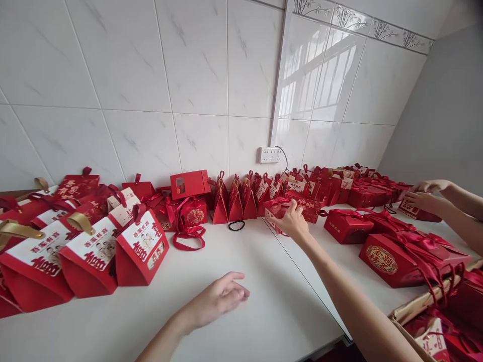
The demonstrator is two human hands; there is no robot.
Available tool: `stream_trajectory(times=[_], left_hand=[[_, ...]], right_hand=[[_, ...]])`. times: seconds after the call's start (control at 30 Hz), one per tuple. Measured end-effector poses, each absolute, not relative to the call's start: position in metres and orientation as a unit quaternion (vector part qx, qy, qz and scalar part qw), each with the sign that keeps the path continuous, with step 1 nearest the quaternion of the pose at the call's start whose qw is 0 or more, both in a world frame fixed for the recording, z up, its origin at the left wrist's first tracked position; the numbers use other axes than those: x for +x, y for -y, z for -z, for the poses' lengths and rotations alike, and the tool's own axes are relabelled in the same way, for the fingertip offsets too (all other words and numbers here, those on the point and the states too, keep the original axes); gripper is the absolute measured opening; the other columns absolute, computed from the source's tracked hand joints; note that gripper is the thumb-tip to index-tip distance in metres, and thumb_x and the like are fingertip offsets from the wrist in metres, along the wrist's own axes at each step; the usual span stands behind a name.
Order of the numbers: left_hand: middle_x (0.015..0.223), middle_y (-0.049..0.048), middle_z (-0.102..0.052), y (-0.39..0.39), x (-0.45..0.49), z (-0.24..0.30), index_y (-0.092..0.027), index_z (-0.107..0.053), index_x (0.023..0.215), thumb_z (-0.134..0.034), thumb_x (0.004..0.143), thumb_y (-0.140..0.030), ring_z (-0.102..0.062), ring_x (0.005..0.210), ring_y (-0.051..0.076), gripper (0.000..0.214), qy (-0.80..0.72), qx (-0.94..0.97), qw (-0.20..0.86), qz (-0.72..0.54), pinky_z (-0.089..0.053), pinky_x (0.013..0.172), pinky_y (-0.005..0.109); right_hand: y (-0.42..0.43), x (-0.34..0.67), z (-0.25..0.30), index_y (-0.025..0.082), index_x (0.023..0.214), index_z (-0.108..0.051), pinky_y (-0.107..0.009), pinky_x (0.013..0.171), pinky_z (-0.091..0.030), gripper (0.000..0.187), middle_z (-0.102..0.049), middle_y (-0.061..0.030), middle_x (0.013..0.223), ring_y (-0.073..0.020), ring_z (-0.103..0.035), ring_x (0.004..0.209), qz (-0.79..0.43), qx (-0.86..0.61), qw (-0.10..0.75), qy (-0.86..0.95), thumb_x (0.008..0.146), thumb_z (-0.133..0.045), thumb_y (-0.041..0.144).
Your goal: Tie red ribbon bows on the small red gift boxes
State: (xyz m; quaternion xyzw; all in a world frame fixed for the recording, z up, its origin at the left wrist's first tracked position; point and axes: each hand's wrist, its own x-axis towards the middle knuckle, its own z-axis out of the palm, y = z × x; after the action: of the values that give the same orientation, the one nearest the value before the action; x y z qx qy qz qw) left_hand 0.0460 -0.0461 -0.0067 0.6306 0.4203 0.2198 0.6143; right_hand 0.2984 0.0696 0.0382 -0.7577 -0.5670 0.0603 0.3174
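My right hand (293, 219) reaches to the back of the table, its fingers closed over the top of a red and white gift box (274, 222) with a red ribbon. Part of that box is hidden behind the fingers. Over the bare white tabletop in front, my left hand (223, 297) hovers with loosely bent fingers apart and nothing in them. A black hair tie (236, 225) lies a little beyond it. Beside the tie, a red ribbon loop (188, 240) trails from a red box (193, 213) with a gold round emblem.
Red and white gift boxes (145, 246) with loop handles crowd the left. Pointed red boxes (221, 203) line the tiled wall below a power socket (270, 155). Larger ribboned boxes (392, 261) stand right, near another person's hands (426, 196). A filled bag (405, 306) sits lower right.
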Motion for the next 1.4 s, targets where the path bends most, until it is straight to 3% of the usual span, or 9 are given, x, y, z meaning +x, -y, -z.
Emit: stream_trajectory(times=[0.13,0.33,0.57,0.73,0.83,0.93,1.1,1.23,1.4], left_hand=[[0.13,0.0179,-0.051,0.014,0.037,0.005,-0.019,-0.034,0.129,-0.041,0.087,-0.054,-0.06,0.114,0.022,0.055,-0.505,0.527,0.468,-0.498,-0.052,0.09,0.037],[0.12,0.0144,-0.061,-0.011,-0.001,0.008,-0.018,-0.048,0.113,-0.04,0.085,-0.048,-0.06,0.113,0.024,0.041,-0.5,0.356,0.365,-0.7,-0.053,0.088,0.037],[0.118,0.0123,-0.065,0.003,0.009,0.01,-0.018,-0.054,0.118,-0.04,0.083,-0.059,-0.053,0.122,0.028,0.056,-0.467,0.405,0.408,-0.671,-0.036,0.106,0.045],[0.125,0.0091,-0.06,0.013,0.023,0.009,-0.021,-0.056,0.118,-0.044,0.077,-0.067,-0.05,0.123,0.026,0.062,-0.433,0.395,0.473,-0.657,-0.044,0.097,0.037],[0.098,0.008,-0.066,0.01,0.018,0.004,-0.018,-0.059,0.106,-0.04,0.073,-0.073,-0.063,0.092,0.023,0.067,-0.427,0.366,0.503,-0.656,-0.05,0.073,0.032],[0.065,-0.0015,-0.054,0.006,0.011,-0.002,-0.017,-0.057,0.088,-0.05,0.07,-0.068,-0.052,0.055,0.014,0.054,-0.476,0.352,0.509,-0.625,-0.04,0.052,0.026],[0.06,-0.004,-0.046,0.013,0.01,-0.011,-0.018,-0.047,0.067,-0.059,0.07,-0.06,-0.045,0.056,0.011,0.044,-0.567,0.484,0.477,-0.466,-0.035,0.055,0.025],[0.082,-0.0002,-0.058,0.023,0.018,-0.011,-0.019,-0.048,0.087,-0.068,0.069,-0.051,-0.056,0.075,0.016,0.041,-0.547,0.556,0.47,-0.414,-0.043,0.067,0.027],[0.096,0.0025,-0.058,0.029,0.023,-0.007,-0.022,-0.042,0.096,-0.066,0.076,-0.04,-0.059,0.088,0.017,0.036,-0.481,0.601,0.485,-0.414,-0.047,0.077,0.03]], right_hand=[[-0.058,0.271,-0.035,0.008,0.145,0.001,-0.045,0.103,-0.039,0.106,-0.04,-0.0235,0.137,-0.0313,-0.042,0.129,-0.092,-0.527,0.396,0.746,0.069,-0.06,0.05],[-0.056,0.235,0.007,0.022,0.147,0.012,-0.056,0.099,-0.038,0.094,-0.03,-0.0222,0.145,-0.031,-0.044,0.126,-0.286,-0.26,0.361,0.849,0.081,-0.051,0.042],[-0.036,0.239,0.028,0.028,0.148,0.01,-0.059,0.099,-0.039,0.11,-0.034,-0.0218,0.14,-0.0339,-0.045,0.123,-0.309,-0.285,0.309,0.853,0.075,-0.069,0.052],[-0.041,0.242,0.026,0.022,0.146,-0.005,-0.054,0.093,-0.045,0.094,-0.042,-0.0226,0.132,-0.0324,-0.051,0.116,-0.239,-0.324,0.335,0.852,0.081,-0.062,0.056],[-0.046,0.243,0.022,0.018,0.136,-0.03,-0.047,0.083,-0.049,0.073,-0.051,-0.0192,0.119,-0.0289,-0.057,0.1,-0.232,-0.41,0.38,0.796,0.082,-0.055,0.061],[-0.042,0.243,0.011,0.017,0.094,-0.056,-0.036,0.069,-0.047,0.052,-0.06,-0.0086,0.082,-0.0205,-0.057,0.073,-0.324,-0.491,0.384,0.711,0.088,-0.038,0.065],[-0.024,0.236,-0.008,0.019,0.05,-0.042,-0.029,0.054,-0.032,0.069,-0.038,0.0005,0.048,-0.0115,-0.037,0.049,-0.474,-0.468,0.311,0.677,0.083,-0.025,0.077],[-0.017,0.229,-0.009,0.019,0.051,-0.032,-0.026,0.05,-0.024,0.065,-0.03,0.0037,0.051,-0.009,-0.026,0.049,-0.512,-0.444,0.337,0.653,0.077,-0.041,0.079],[-0.017,0.228,-0.009,0.017,0.062,-0.044,-0.025,0.053,-0.029,0.057,-0.04,0.0024,0.059,-0.0093,-0.034,0.054,-0.557,-0.422,0.342,0.628,0.075,-0.054,0.072]])
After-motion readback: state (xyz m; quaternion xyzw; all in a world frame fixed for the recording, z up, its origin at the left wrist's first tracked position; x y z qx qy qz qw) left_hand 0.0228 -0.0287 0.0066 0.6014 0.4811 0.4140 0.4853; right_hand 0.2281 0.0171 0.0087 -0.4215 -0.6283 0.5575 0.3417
